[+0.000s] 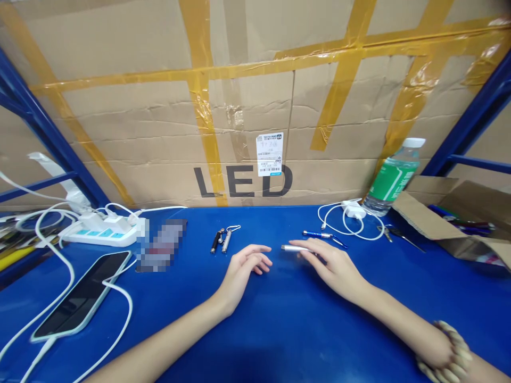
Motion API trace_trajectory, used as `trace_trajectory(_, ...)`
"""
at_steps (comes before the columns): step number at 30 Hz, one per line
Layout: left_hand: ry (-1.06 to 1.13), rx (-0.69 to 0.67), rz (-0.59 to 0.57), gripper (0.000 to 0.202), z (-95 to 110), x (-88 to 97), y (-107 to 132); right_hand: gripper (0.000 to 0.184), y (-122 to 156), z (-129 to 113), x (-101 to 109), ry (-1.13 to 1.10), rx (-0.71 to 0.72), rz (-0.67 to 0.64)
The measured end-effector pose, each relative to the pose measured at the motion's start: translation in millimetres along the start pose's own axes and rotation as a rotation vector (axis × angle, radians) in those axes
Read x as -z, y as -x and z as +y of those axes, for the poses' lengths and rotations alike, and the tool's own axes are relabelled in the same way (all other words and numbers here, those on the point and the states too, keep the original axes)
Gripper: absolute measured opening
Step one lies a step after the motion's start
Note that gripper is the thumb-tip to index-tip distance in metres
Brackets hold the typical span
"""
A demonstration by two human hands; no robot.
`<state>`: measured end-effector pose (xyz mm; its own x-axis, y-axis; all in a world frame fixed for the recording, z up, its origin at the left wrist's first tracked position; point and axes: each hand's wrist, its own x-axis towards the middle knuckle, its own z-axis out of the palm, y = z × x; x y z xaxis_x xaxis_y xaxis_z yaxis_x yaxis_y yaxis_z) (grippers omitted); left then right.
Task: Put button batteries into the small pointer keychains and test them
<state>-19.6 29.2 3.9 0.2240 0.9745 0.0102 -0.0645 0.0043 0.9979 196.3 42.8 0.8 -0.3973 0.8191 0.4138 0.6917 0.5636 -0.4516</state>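
My left hand (244, 267) rests on the blue table (279, 330) with its fingers loosely curled and apart, holding nothing. My right hand (331, 263) lies just to its right, fingers stretched out over a small silver pen-like torch (290, 248); the fingertips touch it but do not wrap it. Two small keychain torches, one black (216, 241) and one silver (227, 239), lie a short way beyond my left hand. A blue pen-like torch (317, 234) lies beyond my right hand.
A phone (82, 295) on a white cable lies at the left, near a white power strip (101, 231). A white charger and cable (351, 213), a green-labelled water bottle (393, 178) and an open cardboard box (451, 223) stand at the right. A taped cardboard wall marked LED closes the back.
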Motion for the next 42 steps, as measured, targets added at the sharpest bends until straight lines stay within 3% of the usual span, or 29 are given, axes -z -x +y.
trace_trajectory(11,-0.041,-0.021,0.010,0.026,0.6,-1.3,2.2,0.035,3.5,-12.7,1.4,-0.139,-0.106,0.175)
trace_trajectory(17,-0.018,-0.023,0.018,0.025,-0.1,-2.5,0.6,0.027,6.8,-15.2,-0.2,-0.050,-0.040,0.019)
trace_trajectory(25,0.127,-0.025,0.121,0.035,2.1,1.9,-2.4,0.042,7.6,-19.2,2.9,0.130,-0.043,-0.057)
trace_trajectory(33,0.156,-0.022,0.085,0.036,1.0,1.4,-0.5,0.039,6.5,-20.3,1.5,0.168,-0.067,-0.159)
trace_trajectory(42,0.102,-0.050,0.031,0.037,-0.3,0.2,1.8,0.037,5.3,-19.0,1.7,0.155,-0.052,-0.157)
